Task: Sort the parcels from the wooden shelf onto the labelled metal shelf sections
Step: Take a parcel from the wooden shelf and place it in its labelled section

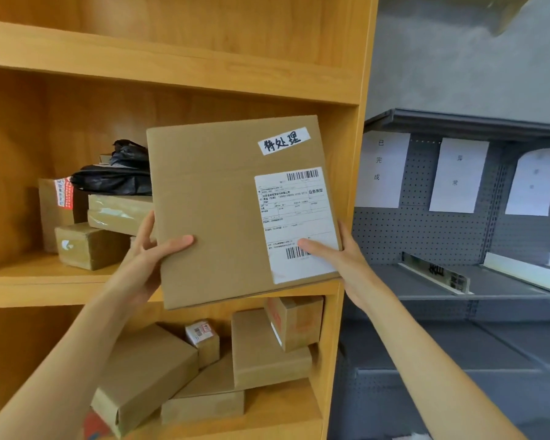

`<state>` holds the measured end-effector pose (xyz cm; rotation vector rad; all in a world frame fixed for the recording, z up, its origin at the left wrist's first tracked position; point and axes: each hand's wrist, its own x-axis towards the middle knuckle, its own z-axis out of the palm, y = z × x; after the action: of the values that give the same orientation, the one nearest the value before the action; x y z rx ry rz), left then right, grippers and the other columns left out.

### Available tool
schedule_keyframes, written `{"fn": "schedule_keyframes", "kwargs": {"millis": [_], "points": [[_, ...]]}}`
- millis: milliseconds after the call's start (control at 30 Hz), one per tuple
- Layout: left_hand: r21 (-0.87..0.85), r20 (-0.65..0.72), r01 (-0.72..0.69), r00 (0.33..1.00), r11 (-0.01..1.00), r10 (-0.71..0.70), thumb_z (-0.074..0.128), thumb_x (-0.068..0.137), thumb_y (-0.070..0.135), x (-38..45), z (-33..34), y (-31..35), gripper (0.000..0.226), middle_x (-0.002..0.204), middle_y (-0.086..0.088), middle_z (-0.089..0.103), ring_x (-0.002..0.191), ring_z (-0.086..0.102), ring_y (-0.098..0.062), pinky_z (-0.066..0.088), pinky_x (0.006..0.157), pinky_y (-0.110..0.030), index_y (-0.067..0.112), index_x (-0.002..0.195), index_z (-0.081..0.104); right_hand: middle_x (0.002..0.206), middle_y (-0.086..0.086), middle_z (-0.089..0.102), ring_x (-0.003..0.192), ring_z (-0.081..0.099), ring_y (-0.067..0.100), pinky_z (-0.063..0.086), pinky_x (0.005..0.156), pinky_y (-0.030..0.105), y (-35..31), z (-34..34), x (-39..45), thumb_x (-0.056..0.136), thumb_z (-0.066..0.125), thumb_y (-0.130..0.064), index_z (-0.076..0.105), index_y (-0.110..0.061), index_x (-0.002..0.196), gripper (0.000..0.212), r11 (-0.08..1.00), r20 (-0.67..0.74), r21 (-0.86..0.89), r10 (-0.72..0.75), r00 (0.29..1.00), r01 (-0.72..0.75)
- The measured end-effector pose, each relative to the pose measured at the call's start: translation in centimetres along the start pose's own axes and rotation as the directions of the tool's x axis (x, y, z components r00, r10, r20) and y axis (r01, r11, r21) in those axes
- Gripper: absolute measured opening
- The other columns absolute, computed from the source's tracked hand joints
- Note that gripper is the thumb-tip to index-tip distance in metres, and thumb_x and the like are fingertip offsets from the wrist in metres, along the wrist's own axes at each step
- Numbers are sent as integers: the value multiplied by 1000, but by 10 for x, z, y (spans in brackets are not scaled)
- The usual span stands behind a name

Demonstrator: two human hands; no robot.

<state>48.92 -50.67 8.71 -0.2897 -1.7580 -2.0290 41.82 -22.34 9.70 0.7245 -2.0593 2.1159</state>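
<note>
While both thumbs press its labelled face, the left hand and right hand grip the flat parcel by its lower side edges.

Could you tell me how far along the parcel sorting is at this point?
Nothing looks sorted yet: the metal shelf sections in view hold no parcels. Left hand and right hand hold a flat box. Many parcels remain on the wooden shelf.

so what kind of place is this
Probably a parcel sorting or mail room. Taped parcels fill a wooden shelf, both hands hold a flat box bearing a shipping label, and paper signs mark sections of a metal shelf.
</note>
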Motion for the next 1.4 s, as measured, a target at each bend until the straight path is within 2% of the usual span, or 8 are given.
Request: {"fn": "schedule_keyframes", "kwargs": {"millis": [267, 433, 700, 800, 933, 1033, 1200, 1400], "points": [[19, -120, -57, 991, 998, 58, 74, 62, 42, 7, 13, -16, 83, 119, 0, 57, 105, 58, -21, 50, 73, -33, 43, 137, 37, 123, -13, 62, 111, 60, 6, 50, 92, 28, 12, 6, -13, 55, 81, -36, 38, -32, 140, 96, 999, -134, -11, -33, 990, 31], [116, -126, -143, 979, 983, 157, 79, 67, 42, 10, 38, -30, 89, 118, 12, 54, 100, 56, -7, 45, 71, -25, 43, 142, 31, 114, -21, 62, 98, 60, -8, 50, 73, 11, 15, -7, -23, 72, 80, -24, 38, -34, 139, 80, 998, -225, -46, -57, 973, 48], [120, -39, -125, 991, 985, 131, 73, 72, 36, 12, 116, -37, 73, 114, 19, 53, 100, 54, -2, 45, 71, -24, 51, 132, 34, 114, -23, 63, 102, 60, -7, 50, 76, 11, 10, -76, -44, 74, 79, -25, 41, -32, 140, 77, 996, -344, -59, -85, 935, 68], [114, -3, -116, 993, 987, 117, 75, 68, 40, 14, 156, -41, 85, 125, 11, 54, 105, 55, -7, 46, 75, -25, 45, 140, 32, 117, -23, 61, 104, 57, -8, 50, 77, 11, 11, -115, -56, 74, 78, -27, 37, -31, 144, 81, 996, -381, -61, -85, 921, 66], [142, 48, -96, 995, 985, 90, 84, 60, 47, 15, 222, -54, 96, 132, 8, 51, 110, 55, -13, 50, 86, -34, 46, 141, 32, 124, -18, 61, 112, 57, 0, 48, 95, 24, 15, -183, -76, 73, 80, -31, 39, -32, 142, 80, 993, -426, -102, -91, 900, 53], [135, 92, -79, 993, 988, 67, 85, 59, 48, 9, 288, -70, 98, 131, 7, 53, 113, 55, -15, 49, 94, -42, 45, 142, 32, 124, -17, 61, 113, 57, 1, 47, 92, 22, 14, -250, -95, 73, 81, -30, 42, -31, 139, 77, 992, -461, -121, -90, 883, 38], [95, 98, -76, 993, 993, 66, 75, 71, 35, -9, 416, -103, 87, 129, 7, 50, 103, 52, -6, 43, 75, -19, 40, 145, 28, 123, -17, 62, 113, 58, 4, 46, 101, 34, 10, -370, -129, 73, 81, -27, 42, -31, 139, 77, 987, -516, -158, -78, 853, -6], [46, 137, -28, 990, 999, 22, 76, 76, 28, -13, 536, -136, 82, 127, 7, 54, 103, 55, -5, 42, 72, -18, 43, 143, 31, 121, -19, 62, 114, 57, 5, 46, 101, 35, 9, -485, -154, 71, 82, -29, 40, -34, 139, 80, 987, -566, -148, -37, 824, -58]]}}
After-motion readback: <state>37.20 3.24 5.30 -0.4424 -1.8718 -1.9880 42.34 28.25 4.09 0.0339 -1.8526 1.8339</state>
